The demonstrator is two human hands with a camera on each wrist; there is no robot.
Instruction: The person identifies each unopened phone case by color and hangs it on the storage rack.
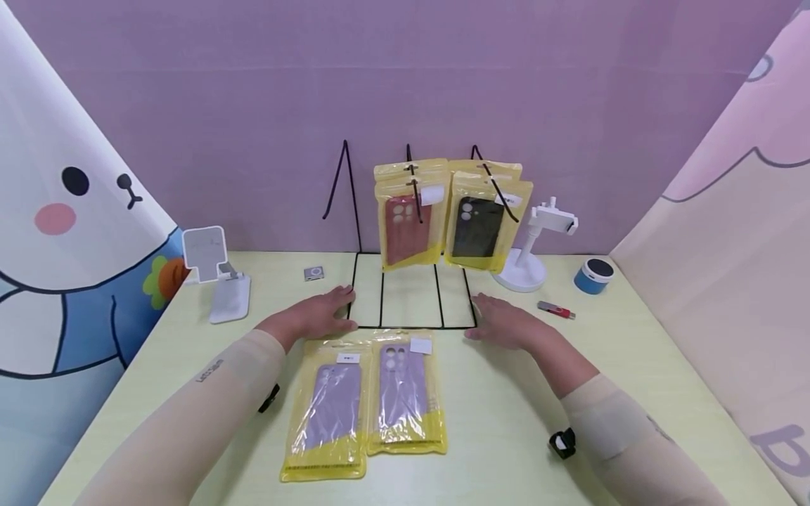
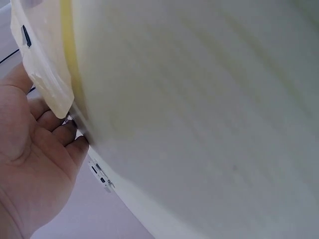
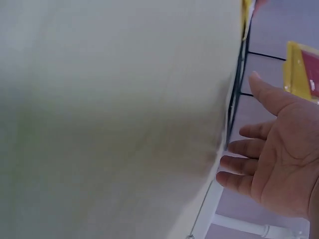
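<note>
Here, the left hand (image 1: 319,314) and right hand (image 1: 506,322) lie flat on the pale yellow-green table (image 1: 633,365), fingers straight and relaxed, holding nothing, each touching or just beside an outer corner of the black wire display rack (image 1: 411,302). Two yellow-edged clear packets with lilac phone cases (image 1: 367,400) lie between the forearms; red (image 1: 405,225) and black (image 1: 477,225) cased packets hang on the rack.

A white phone stand (image 1: 218,277) sits at the left of the pale yellow table (image 1: 633,351), with a small grey player (image 1: 313,273) lying nearby. At the right are a white clamp holder (image 1: 531,249), a blue speaker (image 1: 593,275) and a red USB stick (image 1: 556,310). Behind hangs a purple backdrop (image 1: 253,105), flanked by cartoon panels (image 1: 63,232).
</note>
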